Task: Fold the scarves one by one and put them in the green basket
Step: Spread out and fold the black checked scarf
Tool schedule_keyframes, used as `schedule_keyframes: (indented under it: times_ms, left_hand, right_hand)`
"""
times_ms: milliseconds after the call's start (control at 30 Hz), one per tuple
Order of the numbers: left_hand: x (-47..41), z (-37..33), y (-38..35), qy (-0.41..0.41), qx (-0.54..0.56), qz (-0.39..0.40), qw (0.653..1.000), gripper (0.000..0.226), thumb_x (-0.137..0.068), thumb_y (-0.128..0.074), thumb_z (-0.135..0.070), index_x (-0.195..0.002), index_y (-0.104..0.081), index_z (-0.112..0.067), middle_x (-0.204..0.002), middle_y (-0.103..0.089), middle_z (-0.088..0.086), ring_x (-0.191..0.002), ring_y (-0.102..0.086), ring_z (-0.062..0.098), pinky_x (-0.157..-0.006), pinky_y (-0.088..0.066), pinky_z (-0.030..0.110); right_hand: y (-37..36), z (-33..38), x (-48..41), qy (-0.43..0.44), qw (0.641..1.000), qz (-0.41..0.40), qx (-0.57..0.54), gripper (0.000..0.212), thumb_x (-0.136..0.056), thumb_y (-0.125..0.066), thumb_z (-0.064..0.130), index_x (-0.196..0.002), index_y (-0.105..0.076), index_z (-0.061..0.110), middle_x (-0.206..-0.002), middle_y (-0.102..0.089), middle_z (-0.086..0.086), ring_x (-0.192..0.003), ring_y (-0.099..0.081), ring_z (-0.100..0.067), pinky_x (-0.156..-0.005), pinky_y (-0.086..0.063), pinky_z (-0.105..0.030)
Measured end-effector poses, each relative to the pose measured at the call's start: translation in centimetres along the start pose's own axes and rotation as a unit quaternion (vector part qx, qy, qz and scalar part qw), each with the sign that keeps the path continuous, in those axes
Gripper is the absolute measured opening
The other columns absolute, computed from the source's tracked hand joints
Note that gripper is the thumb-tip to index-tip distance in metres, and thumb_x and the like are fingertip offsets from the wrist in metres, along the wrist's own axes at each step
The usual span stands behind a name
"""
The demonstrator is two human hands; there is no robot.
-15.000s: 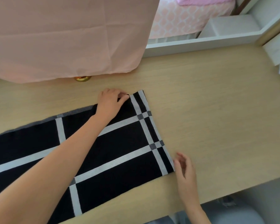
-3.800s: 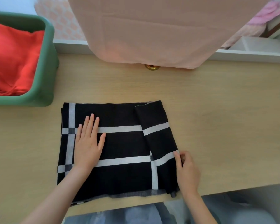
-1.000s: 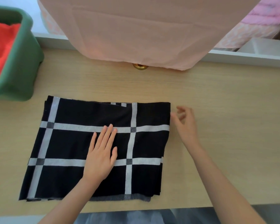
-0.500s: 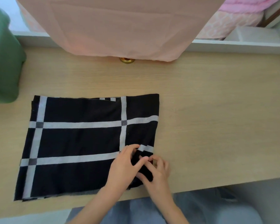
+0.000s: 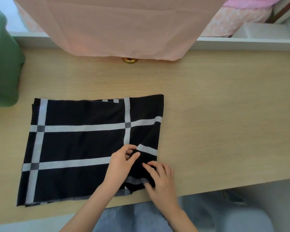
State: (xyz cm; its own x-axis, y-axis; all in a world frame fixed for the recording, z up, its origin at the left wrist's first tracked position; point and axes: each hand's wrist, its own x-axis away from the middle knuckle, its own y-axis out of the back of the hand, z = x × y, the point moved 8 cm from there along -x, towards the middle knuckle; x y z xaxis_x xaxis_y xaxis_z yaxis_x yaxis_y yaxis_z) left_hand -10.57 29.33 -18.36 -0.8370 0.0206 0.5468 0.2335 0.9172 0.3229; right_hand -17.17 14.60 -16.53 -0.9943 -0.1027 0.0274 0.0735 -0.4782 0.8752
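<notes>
A black scarf with white check lines (image 5: 77,144) lies folded into a wide rectangle on the wooden desk (image 5: 216,124). My left hand (image 5: 122,163) pinches a raised fold of the scarf near its front right corner. Beside it, my right hand (image 5: 159,176) grips the same corner at the scarf's front edge, where the cloth is bunched up. The green basket (image 5: 3,64) stands at the far left, cut off by the frame, with a sliver of red cloth showing inside.
A pink cloth (image 5: 120,25) hangs down over the back of the desk, with a small brass object (image 5: 129,60) under its hem. A white ledge (image 5: 241,43) runs along the back. The desk's front edge lies just under my hands.
Both hands came together at the scarf's front right corner half a second ago and now hold it, lifting and bunching the cloth slightly. Earlier the left hand lay flat on the scarf.
</notes>
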Motion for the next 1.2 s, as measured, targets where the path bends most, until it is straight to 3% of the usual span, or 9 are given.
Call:
schedule_keyframes:
  times_ms: [133,200,333,433,533,700,800,967,1200]
  left_hand:
    - [0.1,-0.2,-0.1,-0.007,0.005,0.016,1.0,0.016,-0.092,-0.061,-0.027,-0.108,-0.062,-0.028,-0.101,-0.065,-0.006,-0.094,-0.063,0.009,-0.086,-0.053,0.027]
    - [0.4,-1.6,0.7,-0.084,-0.046,-0.03,0.995,0.024,-0.098,-0.048,-0.033,-0.117,-0.062,-0.027,-0.112,-0.064,-0.012,-0.105,-0.058,0.0,-0.096,-0.048,0.027]
    - [0.0,-1.5,0.7,-0.259,-0.359,-0.093,0.892,0.05,-0.101,-0.026,-0.037,-0.149,-0.033,-0.02,-0.157,-0.025,-0.002,-0.147,-0.017,0.014,-0.119,-0.014,0.038]
    - [-0.5,0.6,-0.3,-0.261,-0.459,-0.072,0.846,0.056,-0.101,-0.023,-0.039,-0.153,-0.02,-0.017,-0.161,-0.011,0.006,-0.149,-0.008,0.022,-0.119,-0.012,0.045]
    - [-0.4,0.6,-0.5,-0.266,-0.47,-0.078,0.838,0.057,-0.101,-0.025,-0.04,-0.153,-0.019,-0.017,-0.161,-0.011,0.005,-0.149,-0.007,0.022,-0.119,-0.013,0.047]
    - [-0.6,-0.6,-0.2,-0.258,-0.466,-0.112,0.839,0.06,-0.099,-0.027,-0.04,-0.153,-0.02,-0.013,-0.161,-0.014,0.005,-0.149,-0.008,0.022,-0.119,-0.007,0.052]
    - [-2.3,-1.0,1.2,-0.225,-0.487,-0.141,0.832,0.06,-0.099,-0.026,-0.041,-0.151,-0.024,-0.012,-0.16,-0.014,0.009,-0.149,-0.007,0.028,-0.118,-0.006,0.057]
    - [-5.1,-0.4,3.8,-0.179,-0.472,-0.143,0.851,0.065,-0.098,-0.02,-0.054,-0.153,-0.016,-0.02,-0.161,-0.011,0.004,-0.149,-0.003,0.025,-0.118,-0.004,0.055]
    - [-6.5,-3.9,7.4,-0.24,-0.386,-0.204,0.867,0.049,-0.101,-0.038,-0.025,-0.147,-0.033,-0.009,-0.154,-0.031,0.009,-0.146,-0.02,0.023,-0.12,-0.009,0.049]
  right_hand:
    - [0.9,0.5,-0.6,0.02,0.999,-0.021,-0.018,0.033,-0.072,-0.052,0.017,-0.102,-0.067,0.018,-0.103,-0.062,0.006,-0.097,-0.049,-0.011,-0.086,-0.037,-0.022]
    - [1.9,-0.3,-0.3,-0.007,0.998,-0.048,-0.046,0.028,-0.071,-0.052,0.014,-0.095,-0.067,0.017,-0.095,-0.063,0.006,-0.09,-0.052,-0.009,-0.079,-0.04,-0.02]
    - [4.0,-6.6,3.3,-0.305,0.925,-0.128,-0.187,0.038,-0.074,-0.067,0.0,-0.088,-0.06,0.035,-0.089,-0.061,0.015,-0.085,-0.058,-0.008,-0.073,-0.045,-0.018]
    - [3.6,-8.1,4.9,-0.354,0.907,-0.088,-0.211,0.051,-0.076,-0.065,-0.003,-0.094,-0.054,0.044,-0.098,-0.058,0.017,-0.096,-0.055,-0.006,-0.084,-0.048,-0.031]
    - [2.9,-7.6,4.4,-0.301,0.923,0.013,-0.239,0.057,-0.071,-0.053,0.005,-0.113,-0.05,0.044,-0.111,-0.051,0.024,-0.111,-0.044,0.001,-0.096,-0.039,-0.029]
    - [4.0,-7.3,1.3,-0.324,0.849,0.036,-0.415,0.053,-0.08,-0.056,0.033,-0.132,-0.047,0.032,-0.126,-0.052,0.016,-0.111,-0.05,0.006,-0.086,-0.043,-0.011]
    - [3.3,-7.7,-2.5,-0.344,0.883,0.019,-0.32,0.044,-0.084,-0.063,0.052,-0.122,-0.05,0.034,-0.108,-0.057,0.016,-0.099,-0.055,0.001,-0.079,-0.044,-0.017]
    - [3.4,-7.8,-5.0,-0.315,0.936,-0.034,-0.154,0.01,-0.091,-0.058,0.034,-0.088,-0.056,0.025,-0.076,-0.058,0.009,-0.072,-0.058,-0.012,-0.058,-0.043,-0.023]
    - [4.8,-8.2,-7.8,-0.327,0.912,-0.054,-0.241,0.041,-0.085,-0.06,0.054,-0.113,-0.057,0.025,-0.102,-0.06,0.015,-0.096,-0.056,-0.001,-0.082,-0.047,-0.024]
